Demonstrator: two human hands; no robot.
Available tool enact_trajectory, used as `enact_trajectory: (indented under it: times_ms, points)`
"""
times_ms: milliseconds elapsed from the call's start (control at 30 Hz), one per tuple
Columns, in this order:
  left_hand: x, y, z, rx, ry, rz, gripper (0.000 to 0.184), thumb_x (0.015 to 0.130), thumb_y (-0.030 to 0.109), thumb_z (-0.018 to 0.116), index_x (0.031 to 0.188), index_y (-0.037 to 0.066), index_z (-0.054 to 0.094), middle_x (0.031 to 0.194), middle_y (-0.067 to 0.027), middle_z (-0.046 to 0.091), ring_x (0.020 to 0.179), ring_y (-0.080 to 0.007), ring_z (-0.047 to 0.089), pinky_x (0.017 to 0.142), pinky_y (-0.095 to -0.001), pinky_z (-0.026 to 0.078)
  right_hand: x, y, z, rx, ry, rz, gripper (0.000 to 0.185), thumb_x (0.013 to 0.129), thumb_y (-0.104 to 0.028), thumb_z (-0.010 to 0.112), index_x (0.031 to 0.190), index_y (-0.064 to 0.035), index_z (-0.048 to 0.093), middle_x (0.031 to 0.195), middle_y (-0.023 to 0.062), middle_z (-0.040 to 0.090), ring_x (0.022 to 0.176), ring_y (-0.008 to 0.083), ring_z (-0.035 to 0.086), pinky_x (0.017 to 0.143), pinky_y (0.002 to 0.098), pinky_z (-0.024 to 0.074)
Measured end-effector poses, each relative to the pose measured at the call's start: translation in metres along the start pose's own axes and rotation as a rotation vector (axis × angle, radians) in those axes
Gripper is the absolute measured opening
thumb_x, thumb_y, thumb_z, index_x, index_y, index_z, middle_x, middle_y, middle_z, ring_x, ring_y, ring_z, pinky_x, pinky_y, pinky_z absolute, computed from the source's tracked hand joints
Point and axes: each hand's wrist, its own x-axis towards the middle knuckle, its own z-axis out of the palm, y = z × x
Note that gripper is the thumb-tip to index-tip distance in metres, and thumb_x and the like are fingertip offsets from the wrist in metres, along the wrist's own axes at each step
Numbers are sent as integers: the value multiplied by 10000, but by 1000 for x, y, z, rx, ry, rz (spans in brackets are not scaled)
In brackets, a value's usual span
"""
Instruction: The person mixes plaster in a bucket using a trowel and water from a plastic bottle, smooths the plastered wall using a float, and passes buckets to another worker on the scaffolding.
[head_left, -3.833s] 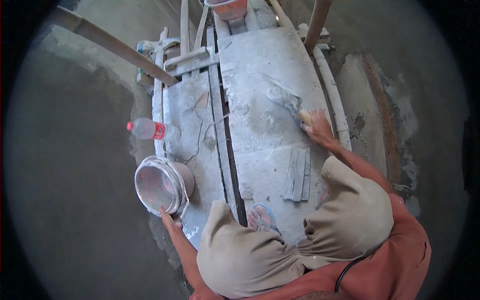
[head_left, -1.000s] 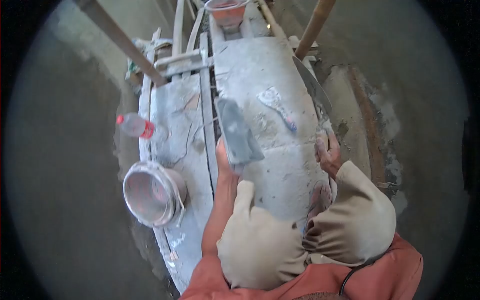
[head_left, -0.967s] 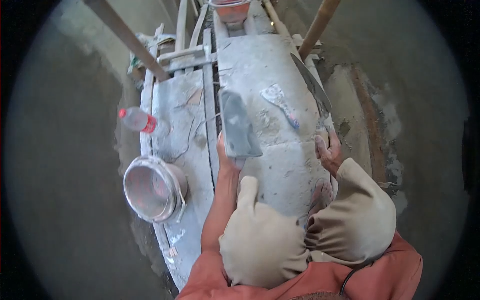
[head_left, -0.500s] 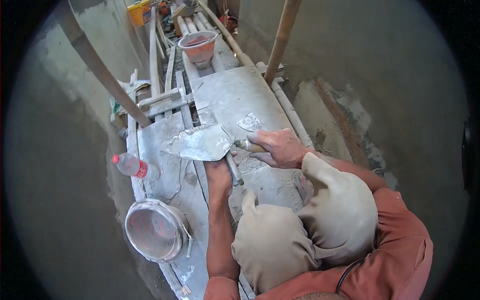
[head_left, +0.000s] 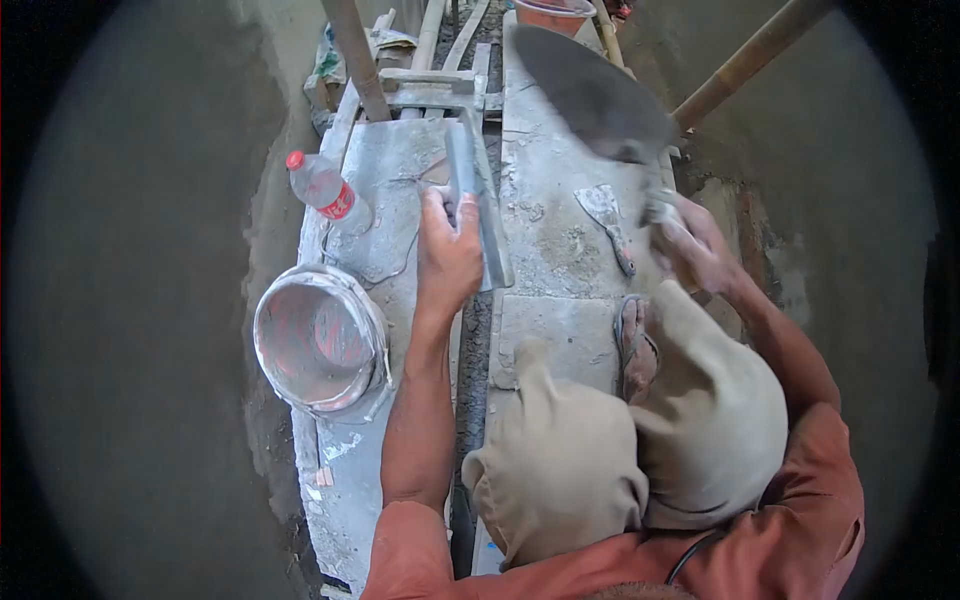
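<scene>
Dusty boards [head_left: 555,325] run up mid-frame; left hand [head_left: 450,255] grips a rectangular float [head_left: 490,230], right hand [head_left: 698,245] a trowel [head_left: 597,95], right of centre.

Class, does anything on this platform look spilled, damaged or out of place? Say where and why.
Perhaps: the rough, crusty patch beside the scraper looks like spilled material, since the board around it is smoother.

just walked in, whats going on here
Someone is working over rough boards with two trowels. The left hand grips a flat rectangular trowel, while the right hand holds a broad pointed trowel by its handle, the blade blurred. A scraper lies on the boards between the two hands. Off to the left are a bucket and a red-capped bottle.
</scene>
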Motion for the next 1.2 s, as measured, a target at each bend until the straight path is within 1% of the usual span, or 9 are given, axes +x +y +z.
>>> enact_trajectory:
  times_ms: [33, 200, 433, 567, 633, 767, 833, 1000, 1200]
  points:
    - [5, -1, 7, 127, -16, 73, 180, 1011, 172, 472, 996, -6, 490, 797, -84, 561, 700, -161, 526, 648, -322, 446, 18, -13, 3, 6, 10, -3, 391, 980, -364, 534, 1108, 4, 562, 782, 92, 609, 658, 170, 617, 592, 335, 517]
    - [1, 15, 1, -28, -7, 163, 150, 990, 131, 509, 988, -18, 521, 821, -74, 547, 749, -129, 490, 688, -305, 432, 76, 3, -5, 931, -766, 575, 403, 1037, -388, 405, 1022, -22, 572, 581, 21, 533, 427, 76, 493, 373, 218, 405]
    - [0, 22, -23, -2, 124, -278, 221, 1018, 194, 470, 989, -9, 553, 854, -58, 581, 778, -115, 516, 723, -273, 438, 36, 31, -44, 395, -614, 609, 373, 1015, -388, 467, 1025, -33, 578, 605, 11, 547, 461, 81, 521, 405, 241, 426]
    - [27, 9, 0, 314, 144, -156, 250, 1006, 222, 491, 958, -22, 513, 810, -103, 556, 737, -172, 528, 696, -344, 447, 28, 42, -33, 92, -211, 210, 415, 894, -369, 678, 1070, 0, 608, 738, 48, 619, 601, 166, 610, 529, 327, 472]
    - [27, 20, 7, 320, 152, -182, 264, 996, 229, 503, 959, -32, 512, 814, -130, 561, 739, -202, 536, 715, -374, 448, 34, 43, -21, -531, -127, -359, 468, 833, -321, 737, 1159, -22, 583, 764, 83, 628, 599, 260, 617, 531, 358, 475]
    - [25, 20, 7, 396, 148, -198, 254, 993, 211, 502, 987, -42, 513, 850, -179, 586, 785, -244, 566, 757, -395, 455, 50, 46, -13, -759, -29, -422, 393, 812, -288, 744, 1095, -37, 635, 794, 118, 641, 658, 279, 644, 585, 388, 491]
    - [14, 22, 9, 404, 80, 17, 236, 992, 195, 497, 993, -40, 520, 860, -181, 590, 796, -247, 569, 768, -396, 457, 68, 62, -15, -753, -11, -386, 362, 823, -279, 734, 1074, -29, 654, 809, 130, 659, 681, 273, 654, 608, 389, 498]
    - [11, 26, -1, 543, 114, -265, 276, 964, 243, 565, 983, -32, 546, 842, -87, 576, 789, -144, 526, 740, -318, 441, 108, 83, -51, -724, 185, -309, 384, 813, -300, 743, 1075, -29, 665, 863, 142, 686, 694, 296, 656, 627, 382, 504]
    - [15, 15, -5, 666, 181, -156, 251, 964, 230, 567, 964, -20, 543, 803, -75, 559, 751, -134, 503, 703, -306, 431, 101, 59, -71, -694, -161, -510, 421, 813, -350, 729, 1111, -60, 662, 743, 115, 601, 642, 299, 624, 579, 399, 462]
